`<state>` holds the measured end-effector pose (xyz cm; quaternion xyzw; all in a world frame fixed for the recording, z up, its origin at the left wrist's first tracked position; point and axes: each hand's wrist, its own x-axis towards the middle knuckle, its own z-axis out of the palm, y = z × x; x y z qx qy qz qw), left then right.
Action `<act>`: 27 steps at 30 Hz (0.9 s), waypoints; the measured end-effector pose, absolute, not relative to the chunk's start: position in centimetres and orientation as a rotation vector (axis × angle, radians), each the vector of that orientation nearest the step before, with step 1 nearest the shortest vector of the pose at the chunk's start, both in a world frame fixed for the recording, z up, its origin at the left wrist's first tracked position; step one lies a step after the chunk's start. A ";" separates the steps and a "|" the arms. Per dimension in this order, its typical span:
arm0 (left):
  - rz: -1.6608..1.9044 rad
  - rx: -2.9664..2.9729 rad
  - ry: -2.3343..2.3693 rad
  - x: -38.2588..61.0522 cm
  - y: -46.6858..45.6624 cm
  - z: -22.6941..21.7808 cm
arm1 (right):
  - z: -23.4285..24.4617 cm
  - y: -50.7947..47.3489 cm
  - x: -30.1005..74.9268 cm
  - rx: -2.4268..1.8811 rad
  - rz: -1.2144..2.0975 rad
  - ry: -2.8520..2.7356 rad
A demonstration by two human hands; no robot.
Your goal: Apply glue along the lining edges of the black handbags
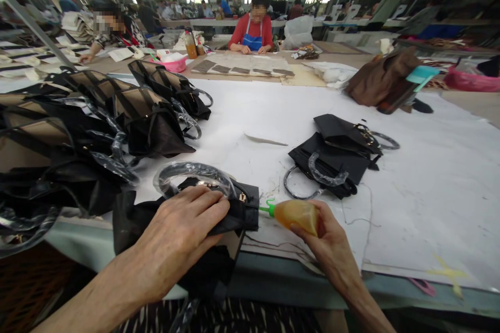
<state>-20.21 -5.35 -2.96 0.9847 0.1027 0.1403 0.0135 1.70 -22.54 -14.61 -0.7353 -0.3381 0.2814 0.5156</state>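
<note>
At the table's front edge lies a black handbag (250, 208) with plastic-wrapped handles (195, 169) and a small gold fitting. My left hand (187, 218) is closed over its upper part, thumb hidden from sight. My right hand (328, 234) wraps round a soft glue bottle (297, 216) holding amber liquid. The bottle lies nearly level, its green nozzle (267, 209) pointing left at the bag's right end. The nozzle tip is at the bag's edge; whether it touches, I cannot tell.
Several black bags (152, 119) crowd the left side. Two more black bags (332, 156) lie right of centre on the white table covering (422, 192). Beyond are a brown bag (383, 78), a pink basin (174, 64) and a person in red (252, 31) seated opposite.
</note>
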 end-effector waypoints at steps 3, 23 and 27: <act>0.447 3.058 0.311 -20.1 -5.2 -3.1 | -14.4 -22.4 1.5 -1.768 0.625 -0.832; 0.454 3.048 0.287 -20.1 -5.3 -2.8 | -14.5 -23.4 1.3 -1.795 0.823 -0.784; 0.490 3.061 0.302 -20.5 -5.4 -3.1 | -14.4 -23.3 1.3 -1.762 0.864 -0.760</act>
